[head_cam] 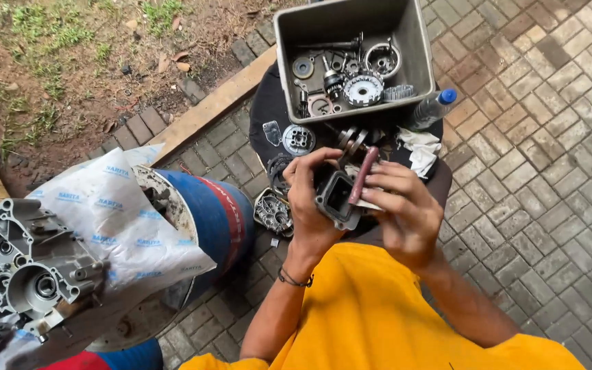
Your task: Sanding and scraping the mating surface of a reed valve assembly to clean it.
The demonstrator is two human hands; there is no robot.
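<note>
part: small grey metal block (338,199) with a square opening, held up over the person's lap, near edge of the black mat (263,113)
weight: looks like cast metal, so probably dense for its size; rigid, no give
surface: dull grey, likely oily, so could be slippery; flange edges look thin, dents would matter
grip: best by the outer body walls, as now; keep off the mating face and the opening
left hand (310,199): fingers wrapped around the part's left side and back, holding it
right hand (402,205): fingers pinched narrow on a flat dark-red strip (363,175), laid against the part's right edge
strip: thin, stiff-looking, could be a file or stone; cannot tell which
mat: round, black, on the brick paving (549,157); loose gears and a white rag (419,147) on it
tub (416,41): grey plastic, far edge of mat, full of gears and rings
bottle (432,108): clear, blue cap, lying just beside the tub's right corner
casing (25,264): large grey engine case at left, on white sacking (114,219) over a blue drum (214,212)
</note>
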